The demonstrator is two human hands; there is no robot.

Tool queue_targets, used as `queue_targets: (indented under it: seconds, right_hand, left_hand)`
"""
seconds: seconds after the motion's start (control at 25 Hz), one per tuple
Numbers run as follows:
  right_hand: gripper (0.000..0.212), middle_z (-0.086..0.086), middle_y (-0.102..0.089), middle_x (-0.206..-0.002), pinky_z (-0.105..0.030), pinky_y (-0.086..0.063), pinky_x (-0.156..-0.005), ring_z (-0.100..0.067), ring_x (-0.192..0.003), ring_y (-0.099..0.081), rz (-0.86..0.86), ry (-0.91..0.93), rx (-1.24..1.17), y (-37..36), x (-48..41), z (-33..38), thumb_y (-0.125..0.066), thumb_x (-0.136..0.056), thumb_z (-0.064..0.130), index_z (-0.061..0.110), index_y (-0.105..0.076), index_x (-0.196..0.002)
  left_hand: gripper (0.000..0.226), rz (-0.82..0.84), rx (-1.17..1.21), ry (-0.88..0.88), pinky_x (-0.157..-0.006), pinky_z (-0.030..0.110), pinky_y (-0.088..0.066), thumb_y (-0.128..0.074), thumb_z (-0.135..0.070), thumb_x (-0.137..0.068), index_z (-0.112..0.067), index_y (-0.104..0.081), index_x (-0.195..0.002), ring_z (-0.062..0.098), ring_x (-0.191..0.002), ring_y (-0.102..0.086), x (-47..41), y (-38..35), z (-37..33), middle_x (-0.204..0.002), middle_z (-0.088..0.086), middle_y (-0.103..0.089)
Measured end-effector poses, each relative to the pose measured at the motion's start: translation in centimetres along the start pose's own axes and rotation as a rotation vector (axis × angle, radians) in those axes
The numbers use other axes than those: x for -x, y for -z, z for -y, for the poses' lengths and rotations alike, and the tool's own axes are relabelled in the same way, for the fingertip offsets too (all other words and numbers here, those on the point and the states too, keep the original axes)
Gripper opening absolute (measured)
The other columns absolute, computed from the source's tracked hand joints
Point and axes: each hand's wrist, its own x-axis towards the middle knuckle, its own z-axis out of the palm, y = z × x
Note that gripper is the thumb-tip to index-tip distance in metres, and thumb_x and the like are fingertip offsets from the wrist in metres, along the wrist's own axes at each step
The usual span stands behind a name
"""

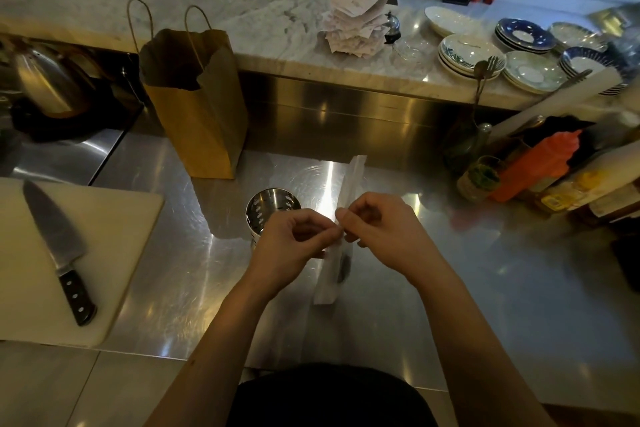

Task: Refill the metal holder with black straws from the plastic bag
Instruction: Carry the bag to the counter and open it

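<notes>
Pinching the plastic bag (pixel 341 218) between the fingertips of both hands, the person appears to be tearing or parting it. The holder (pixel 268 210) serves as landmark; it stands upright on the steel counter (pixel 450 288), its mouth showing no straws. Far left of it, a knife (pixel 55 246) lies on a cutting board (pixel 114 236). Behind and left, a paper bag (pixel 194 104) stands open, contents hidden. The left hand (pixel 294 243) overlaps the holder's near side, grasping the plastic bag at mid-length; just right, the right hand (pixel 377 229) grips the same spot. The plastic bag lies lengthwise immediately right of the holder, something dark, probably straws (pixel 344 265), bunched in its near end. Likely risks: a sudden tear scattering straws across the counter, or the left wrist tipping the holder.
</notes>
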Motion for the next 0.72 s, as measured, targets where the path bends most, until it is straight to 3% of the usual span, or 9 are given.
queue_targets:
  seconds: [0.32,0.56,0.72]
  right_hand:
    - [0.009,0.006,-0.072,-0.079,-0.028,-0.059,-0.076,-0.004,-0.074,-0.071,0.022,0.048,-0.111,0.23,0.38,-0.51,-0.062,-0.091,0.028,0.024,-0.066,-0.084]
    - [0.012,0.005,-0.071,-0.085,-0.025,-0.058,-0.077,-0.008,-0.080,-0.070,0.112,0.099,-0.125,0.30,0.16,-0.70,-0.057,-0.095,0.019,0.023,-0.067,-0.088]
    - [0.013,0.001,-0.070,-0.085,-0.031,-0.060,-0.079,-0.013,-0.081,-0.069,0.132,0.102,-0.153,0.21,-0.06,-0.90,-0.057,-0.095,0.015,0.018,-0.066,-0.087]
  left_hand:
    - [0.009,0.012,-0.064,-0.016,-0.068,0.019,-0.055,-0.064,-0.011,-0.090,-0.010,-0.071,-0.095,0.011,-0.081,-0.072,0.17,-0.07,-0.20,-0.086,0.002,-0.075]
    - [0.011,-0.013,0.024,-0.005,-0.063,0.016,-0.054,-0.066,-0.012,-0.087,-0.009,-0.071,-0.097,0.009,-0.076,-0.073,0.03,-0.11,-0.70,-0.083,0.000,-0.076]
    - [0.014,0.019,0.007,-0.014,-0.066,0.020,-0.056,-0.063,-0.012,-0.090,-0.007,-0.072,-0.100,0.012,-0.079,-0.073,-0.20,0.15,-0.37,-0.087,0.004,-0.076]
